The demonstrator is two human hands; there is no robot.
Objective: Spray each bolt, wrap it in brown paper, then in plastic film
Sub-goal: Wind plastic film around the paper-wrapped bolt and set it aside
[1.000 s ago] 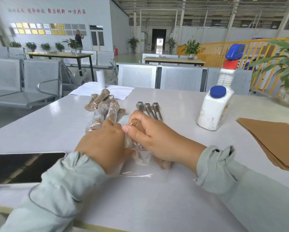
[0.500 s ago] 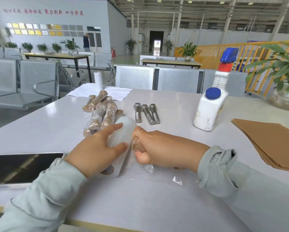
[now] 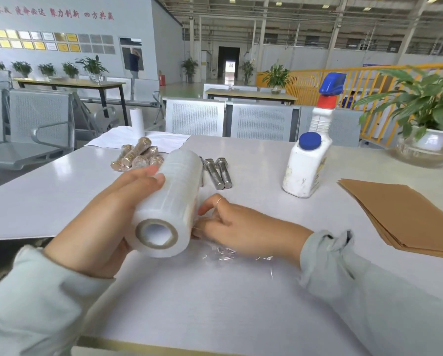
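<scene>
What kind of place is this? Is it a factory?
Probably a factory hall: a high steel roof, yellow safety railing, and bare bolts on the work table.

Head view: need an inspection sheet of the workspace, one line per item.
Surface: white table, glossy; loose scraps of film by the right wrist.
Job's things: film roll lifted off the table; two bare bolts in full view side by side; pile of wrapped bolts behind the roll; spray bottle upright; brown paper stack at right.
Clutter: white sheet and small white roll at the far edge; dark screen edge at left.
Grippers: left hand holds the roll; right hand rests on film beside it, what lies under it hidden.
Cables: nothing seen.
Surroundings: metal benches, potted plant, yellow railing.
</scene>
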